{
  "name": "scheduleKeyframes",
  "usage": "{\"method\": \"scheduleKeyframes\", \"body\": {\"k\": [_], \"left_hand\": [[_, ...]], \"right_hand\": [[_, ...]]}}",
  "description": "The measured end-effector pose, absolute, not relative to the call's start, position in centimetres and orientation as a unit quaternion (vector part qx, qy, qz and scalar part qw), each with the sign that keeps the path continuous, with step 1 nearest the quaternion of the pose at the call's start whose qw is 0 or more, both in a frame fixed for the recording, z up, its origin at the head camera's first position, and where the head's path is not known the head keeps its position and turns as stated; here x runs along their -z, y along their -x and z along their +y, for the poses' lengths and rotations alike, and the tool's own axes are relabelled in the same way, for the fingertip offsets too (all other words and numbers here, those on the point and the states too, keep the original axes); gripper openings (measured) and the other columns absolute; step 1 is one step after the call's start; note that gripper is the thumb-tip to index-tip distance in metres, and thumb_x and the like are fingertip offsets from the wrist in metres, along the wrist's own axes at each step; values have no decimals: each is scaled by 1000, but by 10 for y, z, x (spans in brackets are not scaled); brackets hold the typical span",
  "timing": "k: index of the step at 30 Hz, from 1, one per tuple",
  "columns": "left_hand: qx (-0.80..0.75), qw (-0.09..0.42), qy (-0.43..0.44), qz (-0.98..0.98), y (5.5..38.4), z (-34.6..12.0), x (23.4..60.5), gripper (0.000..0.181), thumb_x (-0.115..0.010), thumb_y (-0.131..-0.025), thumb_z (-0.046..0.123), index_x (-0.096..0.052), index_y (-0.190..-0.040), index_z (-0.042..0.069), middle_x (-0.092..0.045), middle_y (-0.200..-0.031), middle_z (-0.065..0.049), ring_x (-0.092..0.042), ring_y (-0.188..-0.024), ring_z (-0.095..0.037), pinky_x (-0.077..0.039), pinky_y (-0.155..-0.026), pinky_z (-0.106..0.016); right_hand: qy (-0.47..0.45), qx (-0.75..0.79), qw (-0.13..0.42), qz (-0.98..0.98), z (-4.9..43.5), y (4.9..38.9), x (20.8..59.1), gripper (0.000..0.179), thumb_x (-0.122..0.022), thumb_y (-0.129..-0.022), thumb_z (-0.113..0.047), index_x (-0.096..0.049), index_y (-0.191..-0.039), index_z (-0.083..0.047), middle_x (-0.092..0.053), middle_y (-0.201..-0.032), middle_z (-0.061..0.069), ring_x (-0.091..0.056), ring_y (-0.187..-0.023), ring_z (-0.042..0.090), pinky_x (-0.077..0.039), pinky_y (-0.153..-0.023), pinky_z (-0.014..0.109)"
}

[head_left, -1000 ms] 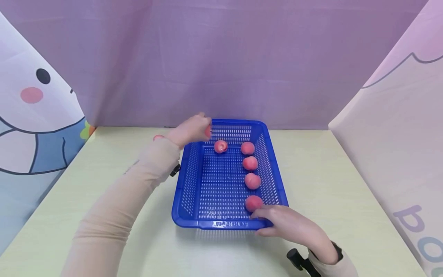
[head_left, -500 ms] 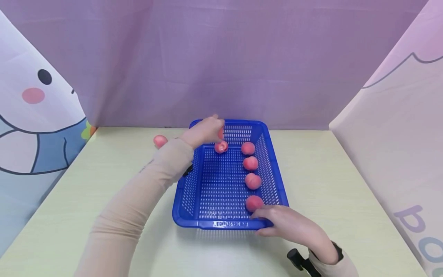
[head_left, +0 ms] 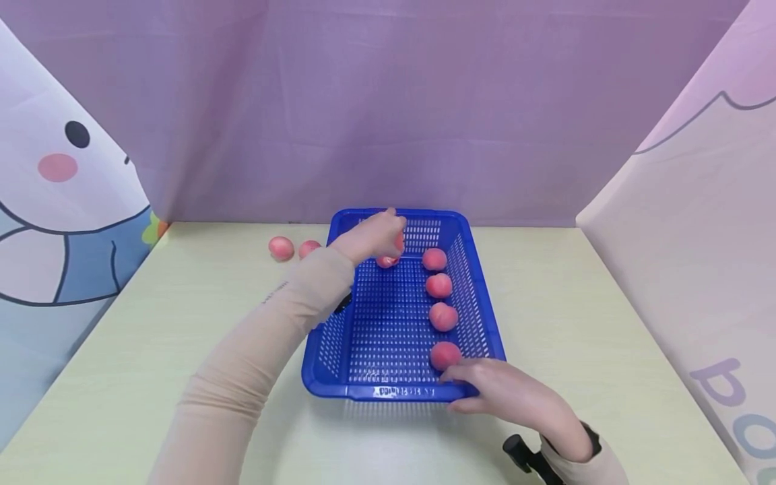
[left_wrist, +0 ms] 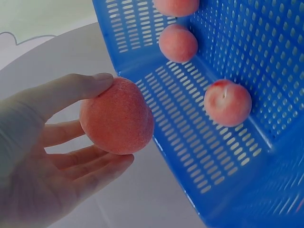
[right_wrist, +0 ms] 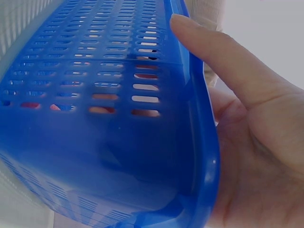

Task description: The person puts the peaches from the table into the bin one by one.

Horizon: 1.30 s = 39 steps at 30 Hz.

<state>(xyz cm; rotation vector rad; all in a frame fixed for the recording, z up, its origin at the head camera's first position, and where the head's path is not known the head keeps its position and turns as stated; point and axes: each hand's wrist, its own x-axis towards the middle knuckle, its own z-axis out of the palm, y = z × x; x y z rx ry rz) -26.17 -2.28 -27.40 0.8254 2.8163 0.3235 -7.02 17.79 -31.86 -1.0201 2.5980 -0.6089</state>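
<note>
My left hand [head_left: 374, 237] holds a fuzzy pink peach [left_wrist: 116, 116] over the far end of a blue plastic basket [head_left: 327, 393]. In the left wrist view the thumb presses the top of the fruit and the fingers lie behind and under it. Another peach [left_wrist: 228, 103] rests in the basket's far part, partly hidden by this hand in the head view. Along the basket's right wall runs a row of several peaches [head_left: 443, 316]. My right hand [head_left: 500, 394] grips the rim at the near right corner, thumb outside, fingers reaching over, close to the nearest peach [head_left: 445, 355].
Two more peaches, one [head_left: 281, 248] farther left and one [head_left: 310, 248] partly behind the left sleeve, lie on the pale table [head_left: 545, 289] left of the basket. A purple cloth [head_left: 485, 114] hangs behind, and printed cloths stand on both sides.
The left hand has moved right with its peach, from the basket's left rim to over its far end. Two table peaches have come out from behind the arm. The right hand stays put.
</note>
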Motion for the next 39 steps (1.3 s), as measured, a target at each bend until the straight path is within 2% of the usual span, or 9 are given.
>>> {"method": "scheduleKeyframes", "body": {"k": [3, 7, 11, 21, 26, 33, 39], "left_hand": [[-110, 91, -285, 948, 261, -19, 276, 19, -60, -80, 14, -57, -97, 7, -50, -111, -13, -51, -83, -18, -45, -81, -33], [-122, 99, -291, 944, 260, -17, 281, 10, -60, -79, 11, -58, -88, 7, -49, -101, -9, -51, -76, -16, -45, -70, -26], [-128, 109, -289, 942, 260, -15, 285, 9, -60, -79, 11, -56, -87, 7, -46, -97, -7, -52, -71, -14, -44, -64, -24], [-110, 99, -293, 945, 264, -10, 299, 10, -61, -76, 9, -59, -85, 7, -55, -96, -7, -52, -82, -17, -44, -73, -27], [-117, 115, -290, 943, 265, -8, 309, 13, -62, -75, 7, -60, -88, 6, -56, -85, -3, -53, -75, -15, -45, -68, -24], [-128, 133, -272, 944, 264, -5, 318, 11, -61, -74, 6, -58, -85, 7, -51, -92, -5, -52, -72, -15, -45, -63, -24], [-114, 142, -274, 944, 266, -3, 325, 14, -59, -73, 4, -57, -87, 7, -55, -84, -4, -53, -71, -16, -45, -62, -24]], "right_hand": [[354, 210, 142, 900, 178, 70, 318, 27, -66, -77, -28, -63, -98, -12, -62, -91, -6, -53, -77, 2, -47, -71, 24], [353, 207, 141, 901, 179, 70, 318, 28, -66, -77, -28, -63, -99, -12, -62, -92, -6, -54, -79, 3, -48, -72, 25], [355, 205, 138, 902, 180, 69, 318, 29, -66, -77, -30, -63, -100, -12, -62, -92, -6, -54, -80, 4, -48, -73, 25], [349, 208, 139, 903, 181, 69, 317, 29, -65, -78, -30, -63, -99, -11, -62, -92, -7, -53, -79, 1, -47, -73, 24], [349, 207, 138, 904, 180, 68, 317, 28, -65, -77, -29, -63, -99, -11, -62, -92, -7, -53, -79, 1, -47, -73, 25], [358, 208, 137, 900, 180, 68, 317, 26, -66, -77, -27, -63, -98, -11, -62, -91, -6, -54, -79, 3, -47, -72, 25], [357, 204, 134, 901, 180, 68, 317, 27, -66, -77, -27, -63, -99, -12, -63, -92, -6, -55, -80, 4, -47, -73, 25]]}}
